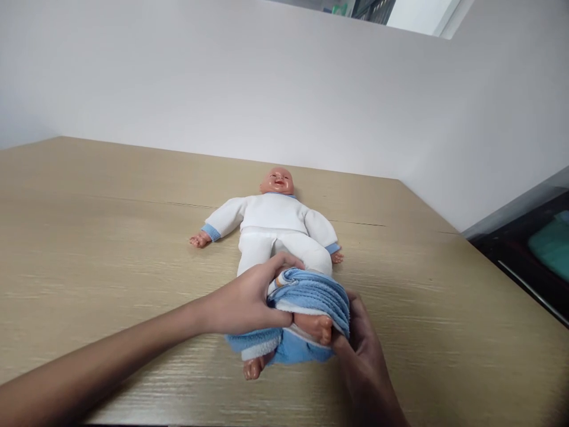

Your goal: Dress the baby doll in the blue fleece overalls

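Note:
A baby doll in a white top with blue cuffs lies on its back, its head toward the wall. Blue terry pants with white trim are bunched around its lower legs. Both doll feet stick out of the leg openings. My left hand grips the bunched fabric from the left, thumb near the raised foot. On the other side, my right hand holds the same pants, its thumb beside the toes and its other fingers partly hidden behind the cloth.
The doll rests on a wide wooden table with thin seams across it. Behind stands a pale wall with an opening at the top. A dark, glossy-edged object is beyond the table's right edge.

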The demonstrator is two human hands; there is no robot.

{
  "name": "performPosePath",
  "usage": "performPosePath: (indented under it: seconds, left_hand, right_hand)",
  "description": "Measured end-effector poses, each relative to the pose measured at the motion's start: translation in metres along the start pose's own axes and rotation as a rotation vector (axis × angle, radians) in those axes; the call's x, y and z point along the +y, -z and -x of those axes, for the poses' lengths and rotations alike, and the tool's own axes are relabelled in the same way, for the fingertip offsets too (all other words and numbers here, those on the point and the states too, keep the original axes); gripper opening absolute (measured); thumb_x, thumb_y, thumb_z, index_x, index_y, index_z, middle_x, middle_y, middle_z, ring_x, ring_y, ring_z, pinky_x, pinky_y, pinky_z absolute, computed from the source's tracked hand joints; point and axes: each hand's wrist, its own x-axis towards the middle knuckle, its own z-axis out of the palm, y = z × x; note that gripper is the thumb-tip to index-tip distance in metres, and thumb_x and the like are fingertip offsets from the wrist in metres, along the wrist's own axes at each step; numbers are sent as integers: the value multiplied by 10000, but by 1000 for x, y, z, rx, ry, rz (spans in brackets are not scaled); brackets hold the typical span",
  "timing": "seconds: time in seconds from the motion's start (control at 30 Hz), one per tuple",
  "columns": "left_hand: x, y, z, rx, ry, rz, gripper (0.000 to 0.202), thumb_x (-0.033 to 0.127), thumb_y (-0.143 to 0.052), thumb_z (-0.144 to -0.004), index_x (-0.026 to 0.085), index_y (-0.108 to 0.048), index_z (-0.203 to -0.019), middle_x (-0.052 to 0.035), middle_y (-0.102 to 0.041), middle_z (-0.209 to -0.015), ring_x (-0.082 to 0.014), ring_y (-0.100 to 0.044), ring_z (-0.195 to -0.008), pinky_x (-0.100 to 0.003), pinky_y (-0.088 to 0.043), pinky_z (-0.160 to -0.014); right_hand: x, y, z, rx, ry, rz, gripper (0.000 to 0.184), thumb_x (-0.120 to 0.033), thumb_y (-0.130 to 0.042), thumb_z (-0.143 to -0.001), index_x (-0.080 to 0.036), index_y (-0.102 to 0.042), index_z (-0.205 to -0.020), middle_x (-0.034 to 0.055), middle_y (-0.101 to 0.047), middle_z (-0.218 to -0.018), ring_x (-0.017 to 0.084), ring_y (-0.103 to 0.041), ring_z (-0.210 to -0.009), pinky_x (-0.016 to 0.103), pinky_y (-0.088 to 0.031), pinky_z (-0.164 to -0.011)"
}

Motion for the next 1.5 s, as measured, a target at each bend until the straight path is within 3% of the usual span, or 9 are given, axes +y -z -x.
performPosePath:
  seconds: [0.13, 0.4, 0.57, 0.73, 0.93, 1.1, 1.27, 1.37, 1.5]
  left_hand:
    - [1, 0, 1, 20, -54, -66, 565, 153, -775, -825, 251, -589, -1350, -3, -681, -1227, -247, -658, -1140, -361, -504, -996]
    - [-10, 14, -1, -28, -283, -288, 148, 182, -719, -948, 197, -633, -1067, -21, -672, -1054, -208, -637, -976, -328, -494, -900]
    - [-12, 26, 1, -134, -276, -445, 420, 516, -815, -979, 206, -649, -1209, -62, -661, -1159, -264, -625, -1096, -382, -483, -994]
    - [-21, 40, 4, -144, -407, -607, 584, 485, -893, -913, 245, -608, -1363, -77, -701, -1302, -306, -631, -1184, -425, -402, -1070]
    - [-24, 68, 15, -83, -369, -656, 577, 526, -893, -893, 262, -625, -1330, -59, -669, -1277, -289, -582, -1183, -406, -407, -1052]
    - [-32, 91, 19, -53, -199, -669, 450, 567, -867, -861, 224, -588, -944, -1, -631, -925, -216, -587, -875, -349, -422, -822]
    - [-53, 102, 22, -86, -59, -560, 345, 428, -860, -836, 228, -628, -994, -11, -702, -1012, -233, -643, -945, -335, -462, -837]
    - [-63, 98, 21, -109, -99, -440, 340, 317, -844, -828, 236, -650, -1094, -19, -705, -1097, -242, -643, -1023, -347, -495, -908]
    - [-73, 89, 17, -109, -180, -328, 231, 228, -782, -847, 240, -651, -1037, -19, -679, -1076, -233, -621, -1022, -352, -503, -935]
  right_hand:
    - [10, 10, -4, -69, 22, -24, 466, -387, -764, -995, -289, -531, -1387, 28, -749, -1082, 213, -725, -949, 295, -627, -863]
    - [-22, 39, -36, -440, -5, 175, 220, -326, -837, -945, -251, -707, -1105, 14, -743, -1039, 220, -723, -1005, 316, -588, -945]
    - [-37, 50, -70, -594, -36, 353, 361, -393, -938, -856, -235, -700, -1078, -19, -705, -972, 197, -681, -926, 286, -560, -849]
    - [-19, 57, -102, -786, 3, 318, 671, -601, -1029, -676, -236, -733, -1155, 10, -689, -1030, 245, -655, -981, 314, -540, -843]
    - [-4, 60, -112, -627, 158, 297, 372, -606, -742, -1015, -245, -676, -956, -17, -500, -858, 178, -481, -795, 296, -427, -722]
    - [-7, 46, -124, -561, 170, 279, 278, -536, -699, -1068, -259, -675, -1047, 1, -557, -943, 187, -544, -853, 302, -458, -762]
    - [-3, 27, -139, -526, 330, 391, 303, -539, -707, -1053, -249, -669, -976, 26, -582, -1003, 210, -556, -907, 329, -475, -816]
    - [7, 17, -136, -439, 202, 284, 315, -564, -728, -1027, -258, -673, -971, 13, -586, -969, 211, -545, -898, 334, -463, -829]
    - [17, 8, -121, -379, -224, -96, 257, -530, -747, -998, -289, -680, -1060, 5, -668, -971, 239, -627, -933, 354, -501, -856]
